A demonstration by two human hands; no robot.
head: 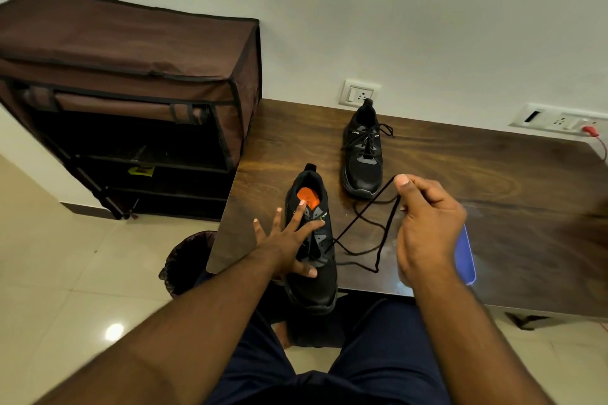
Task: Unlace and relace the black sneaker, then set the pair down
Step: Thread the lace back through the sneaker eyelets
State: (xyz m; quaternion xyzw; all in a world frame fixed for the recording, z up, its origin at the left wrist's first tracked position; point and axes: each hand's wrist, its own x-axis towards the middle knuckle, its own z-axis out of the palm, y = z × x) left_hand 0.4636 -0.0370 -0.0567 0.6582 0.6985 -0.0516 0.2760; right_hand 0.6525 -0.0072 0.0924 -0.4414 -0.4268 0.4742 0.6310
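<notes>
Near sneaker (311, 250), counter (460, 174) front edge, toe overhanging: left grip (286, 240) splayed flat on it. Right grip (424, 220) pinching lace (365, 230), hiding blue object (467, 250). Second sneaker (363, 154) at back edge.

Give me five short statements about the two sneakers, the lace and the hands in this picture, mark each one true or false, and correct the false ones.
1. The left hand lies with spread fingers on the near sneaker. True.
2. The right hand is empty. False: it pinches the black lace, which runs from the near sneaker's eyelets.
3. The far sneaker has no lace in it. False: it is laced, with loose ends lying across its top.
4. Both sneakers are on the wooden table. True, though the near one's toe hangs over the front edge.
5. The near sneaker shows a blue insole. False: the insole seen in its opening is orange.
</notes>
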